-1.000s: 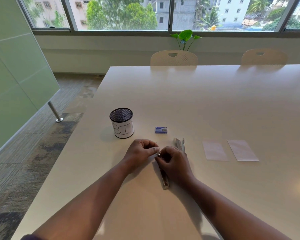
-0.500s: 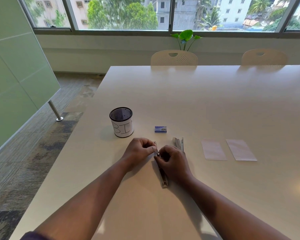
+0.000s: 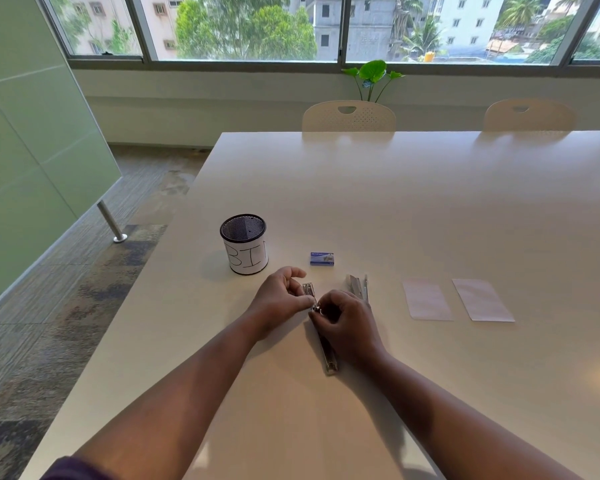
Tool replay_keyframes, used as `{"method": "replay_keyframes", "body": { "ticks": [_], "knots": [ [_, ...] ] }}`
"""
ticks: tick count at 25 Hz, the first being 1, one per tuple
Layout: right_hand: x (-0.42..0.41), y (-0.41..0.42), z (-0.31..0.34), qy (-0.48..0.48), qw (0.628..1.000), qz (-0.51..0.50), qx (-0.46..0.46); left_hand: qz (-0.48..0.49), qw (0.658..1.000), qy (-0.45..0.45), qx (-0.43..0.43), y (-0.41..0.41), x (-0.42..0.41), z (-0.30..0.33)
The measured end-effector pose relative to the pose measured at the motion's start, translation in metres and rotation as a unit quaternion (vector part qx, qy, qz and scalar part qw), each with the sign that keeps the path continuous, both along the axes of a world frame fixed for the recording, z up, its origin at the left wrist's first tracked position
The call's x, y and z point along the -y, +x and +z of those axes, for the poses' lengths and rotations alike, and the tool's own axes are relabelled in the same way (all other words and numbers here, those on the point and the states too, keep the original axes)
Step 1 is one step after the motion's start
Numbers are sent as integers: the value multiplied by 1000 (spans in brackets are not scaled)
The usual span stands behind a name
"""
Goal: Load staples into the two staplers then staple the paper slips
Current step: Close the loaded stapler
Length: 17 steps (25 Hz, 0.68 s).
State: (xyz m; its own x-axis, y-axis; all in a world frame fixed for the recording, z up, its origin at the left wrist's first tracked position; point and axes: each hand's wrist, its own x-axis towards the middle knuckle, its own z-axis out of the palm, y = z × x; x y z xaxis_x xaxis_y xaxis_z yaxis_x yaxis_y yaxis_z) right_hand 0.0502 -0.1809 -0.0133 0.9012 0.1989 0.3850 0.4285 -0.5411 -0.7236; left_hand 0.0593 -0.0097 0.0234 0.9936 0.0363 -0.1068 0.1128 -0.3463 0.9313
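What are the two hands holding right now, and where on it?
Both hands meet at the middle of the opened stapler lying on the table. The left hand and right hand pinch there; whether the fingers hold staples cannot be told.

Bare forearms; dark purple sleeve (image 3: 73, 469) on L arm.

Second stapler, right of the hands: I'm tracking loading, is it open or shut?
Open: second stapler lies with its arms splayed apart.
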Motion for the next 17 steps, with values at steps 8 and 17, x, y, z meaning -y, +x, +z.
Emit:
{"method": "replay_keyframes", "body": {
  "ticks": [8, 17],
  "knots": [
    [0, 1, -1, -12, 1000, -5, -4, 24, 993, 68, -90, 17, 12, 10],
    [-1, -2, 2, 10, 1000, 10, -18, 64, 990, 49, -117, 29, 8, 14]
  ]
}}
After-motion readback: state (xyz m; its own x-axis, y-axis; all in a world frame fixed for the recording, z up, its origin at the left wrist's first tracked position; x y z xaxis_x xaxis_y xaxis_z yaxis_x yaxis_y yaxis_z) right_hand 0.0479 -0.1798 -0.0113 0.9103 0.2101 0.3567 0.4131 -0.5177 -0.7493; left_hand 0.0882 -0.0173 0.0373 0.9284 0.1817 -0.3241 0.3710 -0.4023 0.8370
